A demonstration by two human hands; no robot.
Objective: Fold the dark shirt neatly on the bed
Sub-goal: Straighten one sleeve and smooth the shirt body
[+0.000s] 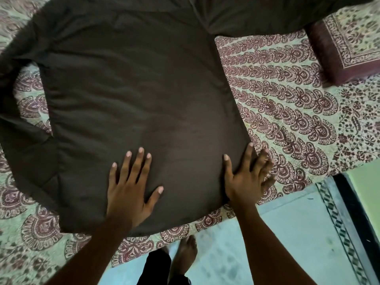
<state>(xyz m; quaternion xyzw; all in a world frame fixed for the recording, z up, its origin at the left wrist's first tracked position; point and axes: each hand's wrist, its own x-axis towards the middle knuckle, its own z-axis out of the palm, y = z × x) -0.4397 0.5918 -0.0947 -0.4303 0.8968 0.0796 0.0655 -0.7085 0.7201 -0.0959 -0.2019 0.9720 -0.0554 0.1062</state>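
Dark shirt (133,89) lies spread flat on the bed (287,112) near its front edge, both the left hand (131,188) and the right hand (244,177) pressing open-palmed, gripping nothing; it looks soft, light, limp, best pinched at hem corners or side seams.

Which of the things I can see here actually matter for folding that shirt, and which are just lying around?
Part of the job:
- dark shirt, spread flat
- left hand, palm flat on it
- right hand, pressing its right edge
- patterned bedspread beneath

Just lying about:
- maroon-bordered pillow, clear of the shirt body
- tiled floor
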